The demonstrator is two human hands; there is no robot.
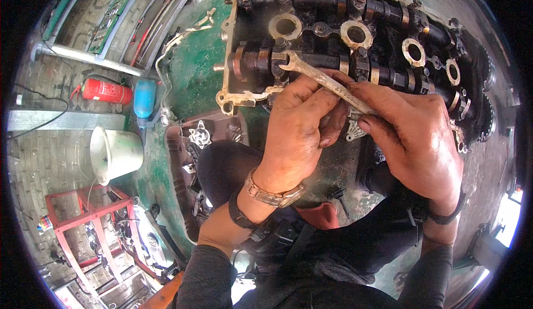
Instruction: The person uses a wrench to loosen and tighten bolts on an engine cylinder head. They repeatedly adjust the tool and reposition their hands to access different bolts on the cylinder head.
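An open-end wrench [319, 77] slants over an engine cylinder head [333, 26]. Its open jaw is near a bolt on the front camshaft [261, 64]; whether it touches the bolt I cannot tell. My right hand [416, 131] grips the shank, thumb on the near side and index finger along the far side. Closed fingers of my left hand [300, 123] are pressed against the wrench's middle, their tips partly hidden beneath it. The cylinder head has dark, oily camshafts, bolted caps and pale round rings.
By my knee, a brown tray [177, 198] holds metal parts. Leftward are a red fire extinguisher [105, 91], a blue bottle [144, 98], a white bucket [119, 154] and a red metal frame [91, 212]. A tool rack [119, 17] stands at the upper left.
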